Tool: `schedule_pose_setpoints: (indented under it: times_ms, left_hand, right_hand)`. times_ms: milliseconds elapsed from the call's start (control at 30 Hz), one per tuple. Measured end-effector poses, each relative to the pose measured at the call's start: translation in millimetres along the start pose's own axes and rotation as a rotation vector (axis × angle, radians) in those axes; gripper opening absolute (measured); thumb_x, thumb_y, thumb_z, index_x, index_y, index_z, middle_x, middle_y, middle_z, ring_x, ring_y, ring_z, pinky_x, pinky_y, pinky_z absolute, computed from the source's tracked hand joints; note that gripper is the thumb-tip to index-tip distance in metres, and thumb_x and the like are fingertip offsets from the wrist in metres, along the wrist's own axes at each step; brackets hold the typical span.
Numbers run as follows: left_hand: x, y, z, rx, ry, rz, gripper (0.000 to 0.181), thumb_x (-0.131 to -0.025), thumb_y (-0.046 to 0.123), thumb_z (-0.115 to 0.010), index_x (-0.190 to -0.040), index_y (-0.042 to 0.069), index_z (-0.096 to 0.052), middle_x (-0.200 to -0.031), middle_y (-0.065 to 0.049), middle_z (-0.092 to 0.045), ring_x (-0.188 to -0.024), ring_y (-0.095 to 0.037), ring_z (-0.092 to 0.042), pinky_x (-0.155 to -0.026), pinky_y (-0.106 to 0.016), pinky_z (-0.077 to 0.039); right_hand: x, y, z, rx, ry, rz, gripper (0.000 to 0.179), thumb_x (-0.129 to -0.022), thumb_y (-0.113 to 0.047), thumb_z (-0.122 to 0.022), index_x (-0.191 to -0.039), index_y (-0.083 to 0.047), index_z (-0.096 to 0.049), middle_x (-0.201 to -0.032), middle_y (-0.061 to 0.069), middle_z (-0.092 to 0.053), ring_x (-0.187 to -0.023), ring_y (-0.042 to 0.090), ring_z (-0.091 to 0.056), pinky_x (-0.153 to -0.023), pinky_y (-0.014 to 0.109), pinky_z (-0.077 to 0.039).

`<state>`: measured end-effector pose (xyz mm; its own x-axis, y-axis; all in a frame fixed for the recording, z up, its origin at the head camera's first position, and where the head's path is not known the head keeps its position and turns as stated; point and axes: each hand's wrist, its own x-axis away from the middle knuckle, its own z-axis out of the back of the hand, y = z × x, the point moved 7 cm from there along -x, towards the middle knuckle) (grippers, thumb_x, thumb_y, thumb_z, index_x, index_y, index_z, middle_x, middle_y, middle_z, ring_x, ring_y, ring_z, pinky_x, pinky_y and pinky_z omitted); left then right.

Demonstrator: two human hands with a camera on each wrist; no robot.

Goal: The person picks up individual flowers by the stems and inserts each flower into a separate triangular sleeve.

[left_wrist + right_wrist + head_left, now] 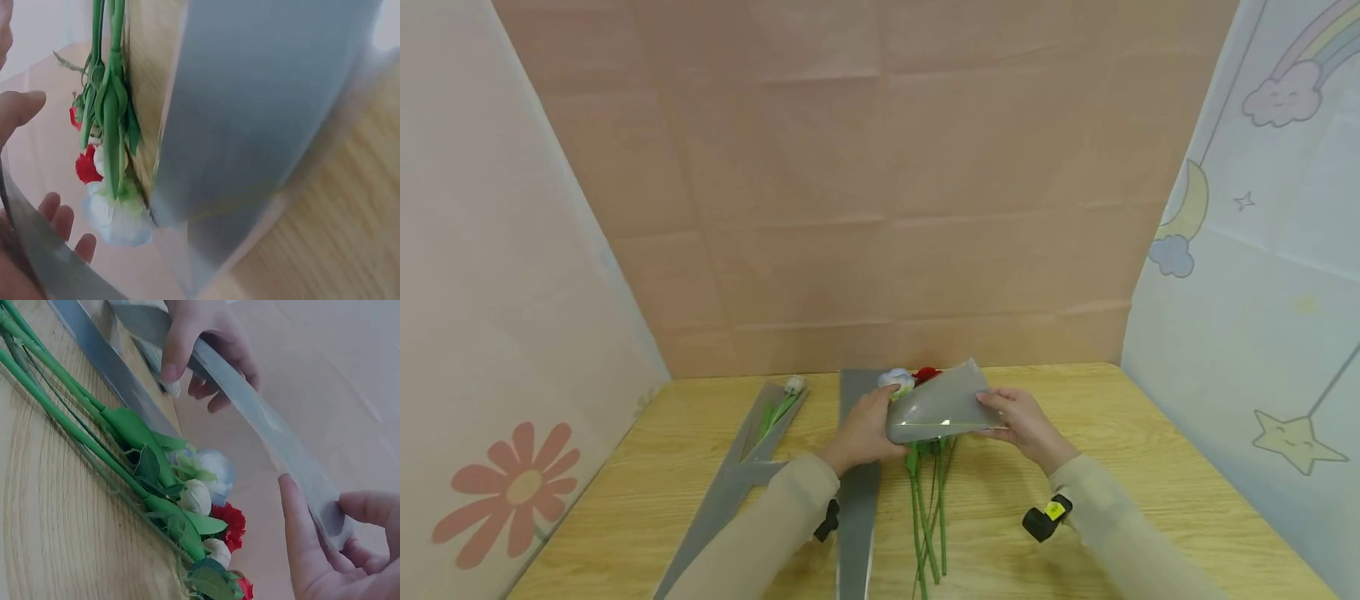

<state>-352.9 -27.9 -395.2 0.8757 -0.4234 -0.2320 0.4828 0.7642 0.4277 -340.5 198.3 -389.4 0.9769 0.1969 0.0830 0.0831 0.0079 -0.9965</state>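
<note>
A glossy grey sheet (940,407), apparently wrapping film, is stretched between my two hands above the flowers. My left hand (867,429) holds its left end, thumb on one side and fingers on the other. At its other end, my right hand (1024,423) pinches the edge between thumb and fingers. Beneath lies a loose bunch of flowers with green stems (940,533): a pale blue bloom (215,472), a red carnation (230,524) and white buds (195,499). In the head view the sheet hides the middle of the bunch.
A long grey folded sheet (859,517) lies left of the stems on the wooden table (1037,575). Further left, a white tulip (793,386) rests on another grey wrapper (715,508). A brown backdrop (880,208) rises behind the table, with printed sheets at both sides.
</note>
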Motion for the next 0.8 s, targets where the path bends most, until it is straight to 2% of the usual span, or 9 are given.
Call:
schedule_pose_setpoints:
  times_ms: [100, 233, 333, 400, 500, 567, 633, 800]
  left_hand:
    - [0.9, 0.7, 5.0, -0.050, -0.020, -0.019, 0.102, -0.067, 0.041, -0.087, -0.148, 0.009, -0.033, -0.134, -0.011, -0.050, -0.119, -0.030, -0.050, -0.098, -0.048, -0.045]
    - [3.0, -0.2, 8.4, -0.063, -0.036, -0.030, 0.103, -0.067, 0.045, -0.086, -0.149, 0.011, -0.034, -0.134, -0.011, -0.048, -0.120, -0.029, -0.047, -0.098, -0.048, -0.044]
    - [4.6, -1.5, 9.5, -0.050, -0.034, -0.037, 0.103, -0.066, 0.045, -0.087, -0.148, 0.012, -0.035, -0.133, -0.010, -0.048, -0.118, -0.027, -0.046, -0.097, -0.047, -0.044]
    - [5.6, -1.9, 9.3, -0.036, -0.035, -0.043, 0.103, -0.065, 0.045, -0.088, -0.147, 0.012, -0.036, -0.132, -0.009, -0.048, -0.117, -0.026, -0.045, -0.096, -0.046, -0.044]
    - [5.8, -2.5, 7.1, -0.009, -0.044, -0.058, 0.101, -0.065, 0.044, -0.088, -0.146, 0.012, -0.037, -0.131, -0.009, -0.047, -0.115, -0.024, -0.043, -0.095, -0.045, -0.044]
    - [6.3, -2.2, 5.5, 0.031, -0.055, -0.068, 0.100, -0.066, 0.041, -0.088, -0.146, 0.012, -0.037, -0.132, -0.008, -0.046, -0.115, -0.024, -0.041, -0.094, -0.045, -0.043]
    - [6.7, -2.4, 3.4, 0.068, -0.067, -0.076, 0.097, -0.067, 0.039, -0.088, -0.146, 0.013, -0.037, -0.134, -0.007, -0.045, -0.115, -0.023, -0.040, -0.094, -0.044, -0.042]
    - [8.2, -3.2, 0.3, 0.140, -0.073, -0.090, 0.090, -0.072, 0.034, -0.084, -0.145, 0.016, -0.036, -0.134, -0.005, -0.045, -0.111, -0.020, -0.037, -0.091, -0.043, -0.041]
  right_hand:
    - [-1.0, 4, 3, -0.011, -0.009, -0.023, 0.050, -0.099, -0.020, -0.055, -0.133, 0.015, -0.043, -0.115, 0.013, -0.058, -0.095, 0.016, -0.063, -0.081, 0.034, -0.056]
    - [-2.3, 7, 4, -0.013, -0.015, -0.025, 0.049, -0.099, -0.018, -0.055, -0.132, 0.016, -0.045, -0.105, 0.008, -0.062, -0.089, 0.015, -0.066, -0.079, 0.032, -0.057]
    - [-3.7, 7, 3, -0.024, -0.012, -0.015, 0.034, -0.098, -0.018, -0.058, -0.118, 0.011, -0.057, -0.095, 0.004, -0.062, -0.083, 0.012, -0.066, -0.077, 0.031, -0.057]
    - [-4.6, 8, 2, -0.035, -0.005, -0.010, 0.021, -0.097, -0.018, -0.060, -0.102, 0.002, -0.063, -0.090, 0.002, -0.063, -0.080, 0.012, -0.066, -0.077, 0.032, -0.057]
    - [-5.1, 9, -1, -0.040, -0.019, 0.003, 0.014, -0.096, -0.019, -0.062, -0.086, -0.010, -0.060, -0.087, -0.001, -0.062, -0.078, 0.011, -0.065, -0.078, 0.034, -0.057]
    - [-5.1, 8, -5, -0.063, -0.045, 0.020, 0.011, -0.096, -0.020, -0.062, -0.088, -0.013, -0.059, -0.090, -0.003, -0.063, -0.082, 0.011, -0.066, -0.079, 0.034, -0.056]
    - [-5.1, 7, -10, -0.100, -0.094, 0.037, 0.007, -0.098, -0.023, -0.059, -0.098, -0.015, -0.059, -0.094, -0.004, -0.063, -0.086, 0.011, -0.065, -0.081, 0.033, -0.055]
    - [-6.4, 3, -23, -0.235, -0.165, 0.029, 0.036, -0.098, -0.043, -0.047, -0.121, -0.015, -0.051, -0.096, -0.006, -0.065, -0.089, 0.009, -0.062, -0.081, 0.028, -0.050]
